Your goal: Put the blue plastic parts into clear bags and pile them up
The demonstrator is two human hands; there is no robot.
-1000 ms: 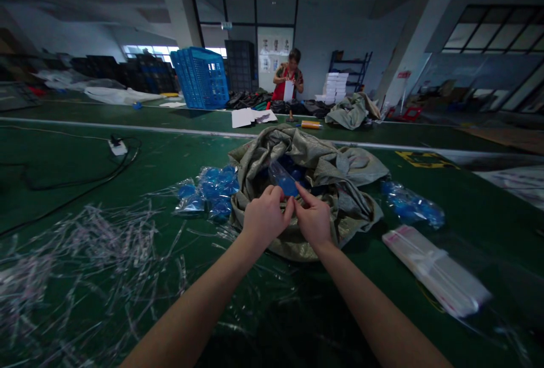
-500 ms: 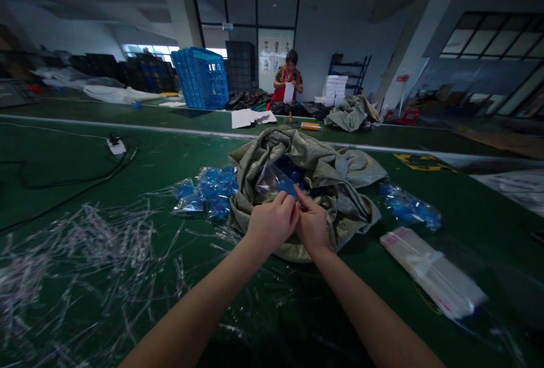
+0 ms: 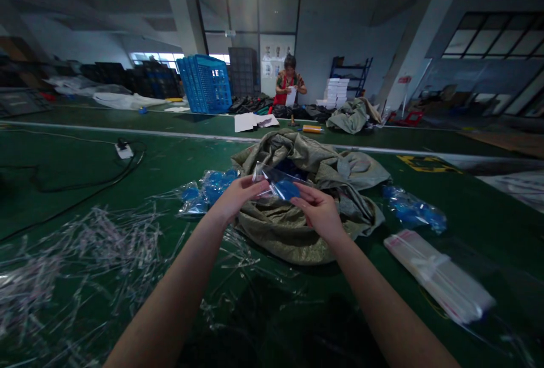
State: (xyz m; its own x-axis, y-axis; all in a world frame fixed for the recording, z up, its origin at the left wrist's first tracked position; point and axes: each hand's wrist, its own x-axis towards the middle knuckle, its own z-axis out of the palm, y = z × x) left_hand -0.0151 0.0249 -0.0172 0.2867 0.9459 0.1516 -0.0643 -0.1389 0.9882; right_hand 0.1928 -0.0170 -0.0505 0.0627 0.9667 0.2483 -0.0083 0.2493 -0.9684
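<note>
Between my two hands is a clear plastic bag [image 3: 274,176] with a flat, round blue piece [image 3: 287,189] inside. My left hand [image 3: 241,193] pinches the bag's left end between thumb and fingers. At the other end, my right hand [image 3: 318,207] is closed on the bag beside the blue piece. Both hands hold it above the mouth of a crumpled grey-green woven sack [image 3: 289,238], where more dark blue shows within. Bagged blue pieces [image 3: 204,191] lie to the left of the sack, and another blue bundle [image 3: 414,209] lies to its right.
Loose clear plastic strips [image 3: 93,249] are strewn over the green table [image 3: 76,164] at left. A stack of clear bags [image 3: 437,274] lies at right. Behind are a power strip [image 3: 123,149], a blue crate [image 3: 204,85] and a co-worker [image 3: 290,82] holding white paper.
My hands were together at the bag's near end; they have moved apart, my left hand leftward and my right slightly right. The bag now lies stretched sideways between them.
</note>
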